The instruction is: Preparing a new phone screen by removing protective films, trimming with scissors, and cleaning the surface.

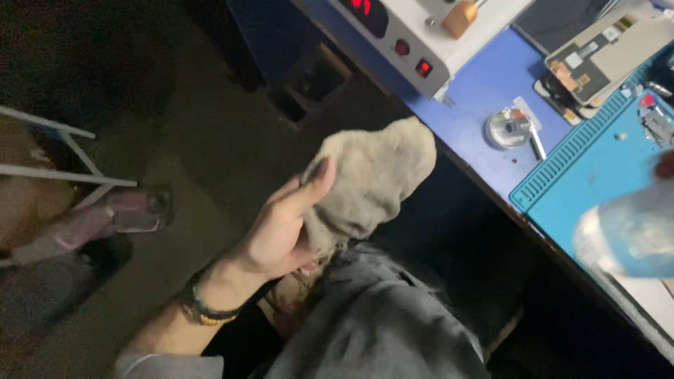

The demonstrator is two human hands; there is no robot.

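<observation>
Head view: left hand (281,228) grips bunched grey cloth (368,179), thumb on top; right hand (665,165) barely visible at frame edge, grip unclear, touching blurred clear bottle (625,235)

Grey cloth (372,179) in L hand (281,235), bottle (628,235) R.

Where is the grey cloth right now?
In the head view the grey cloth sits mid-frame, bunched in the left hand, raised over the person's lap just off the blue workbench edge.
</observation>
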